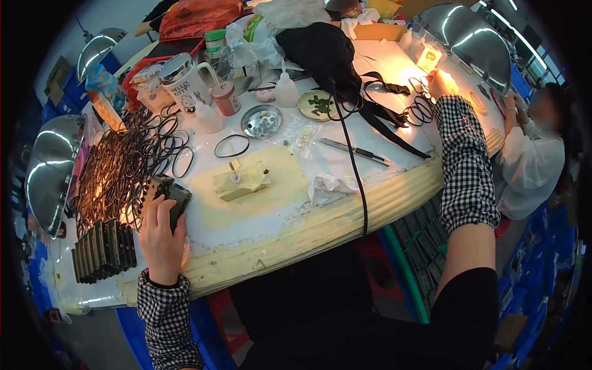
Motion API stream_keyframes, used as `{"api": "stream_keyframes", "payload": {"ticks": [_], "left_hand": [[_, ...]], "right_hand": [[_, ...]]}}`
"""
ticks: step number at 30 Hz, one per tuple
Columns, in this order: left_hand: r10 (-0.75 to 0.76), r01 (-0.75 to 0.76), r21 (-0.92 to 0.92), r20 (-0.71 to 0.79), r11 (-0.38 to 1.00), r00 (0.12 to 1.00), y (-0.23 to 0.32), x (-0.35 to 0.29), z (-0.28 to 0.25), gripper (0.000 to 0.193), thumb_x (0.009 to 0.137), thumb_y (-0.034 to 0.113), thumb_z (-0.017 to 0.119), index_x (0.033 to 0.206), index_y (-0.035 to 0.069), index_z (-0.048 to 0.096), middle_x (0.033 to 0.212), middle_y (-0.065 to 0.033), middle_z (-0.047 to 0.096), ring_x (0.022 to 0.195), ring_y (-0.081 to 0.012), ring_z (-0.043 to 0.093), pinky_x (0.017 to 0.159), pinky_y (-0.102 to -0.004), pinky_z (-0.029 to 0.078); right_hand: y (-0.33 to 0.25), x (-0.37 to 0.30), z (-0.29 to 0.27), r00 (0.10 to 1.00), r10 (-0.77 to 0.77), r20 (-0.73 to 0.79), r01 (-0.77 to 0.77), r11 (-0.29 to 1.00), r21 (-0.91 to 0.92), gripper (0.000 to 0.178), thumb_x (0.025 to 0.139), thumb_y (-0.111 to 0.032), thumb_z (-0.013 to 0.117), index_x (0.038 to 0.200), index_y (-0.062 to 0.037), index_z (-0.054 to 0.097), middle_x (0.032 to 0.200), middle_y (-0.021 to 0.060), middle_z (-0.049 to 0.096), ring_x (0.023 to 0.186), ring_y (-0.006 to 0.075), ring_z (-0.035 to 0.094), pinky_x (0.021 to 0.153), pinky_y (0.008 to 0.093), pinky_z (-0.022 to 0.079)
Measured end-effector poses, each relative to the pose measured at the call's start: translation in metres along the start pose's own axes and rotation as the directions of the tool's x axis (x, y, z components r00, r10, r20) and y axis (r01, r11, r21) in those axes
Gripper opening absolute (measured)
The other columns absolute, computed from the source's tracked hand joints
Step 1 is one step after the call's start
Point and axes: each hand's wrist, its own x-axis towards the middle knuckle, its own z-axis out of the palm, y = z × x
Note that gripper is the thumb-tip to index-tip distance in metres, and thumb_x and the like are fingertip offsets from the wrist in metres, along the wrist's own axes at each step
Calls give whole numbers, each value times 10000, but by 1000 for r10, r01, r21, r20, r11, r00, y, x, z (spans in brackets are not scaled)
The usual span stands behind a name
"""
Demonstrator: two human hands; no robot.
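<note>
My left hand [163,239] is at the left side of the table, its fingers and thumb closed around a dark, block-shaped part [179,196]. Just left of it stands a row of similar dark slotted parts [105,250]. Behind these lies a big tangled heap of thin black bands [120,163], some looped out to the right. My right hand [443,84] reaches to the far right under bright lamp light, close to several black loops [420,112]. Glare washes out its fingers, so their hold is unclear. Both forearms wear black-and-white checked sleeves.
A small block wrapped in yellowish tape [243,183] sits mid-table. Around it are a metal dish [261,121], white squeeze bottle [285,90], cup [185,83], pen [354,152] and black bag [320,58]. Shiny lamp shades [54,172] flank the table. Another person [533,151] works at right.
</note>
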Motion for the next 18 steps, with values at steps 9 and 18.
{"api": "stream_keyframes", "payload": {"ticks": [9,18], "left_hand": [[83,-70,44,-534,997,841,11,-26,-21,573,742,-15,731,1268,-77,511,1092,-154,497,985,-279,543,804,-337,491],[-479,-81,-993,-33,-80,877,20,-49,-31,513,926,102,539,1378,-39,342,1333,-224,461,1265,-309,458,1099,-461,342]], "right_hand": [[13,2,0,999,-26,-43,27,999,36,172,781,-204,651,895,-95,720,858,126,698,804,286,674,709,376,533],[16,-19,-20,966,-105,-236,119,992,45,161,816,-218,604,924,-103,635,825,151,679,788,339,659,689,433,514]]}}
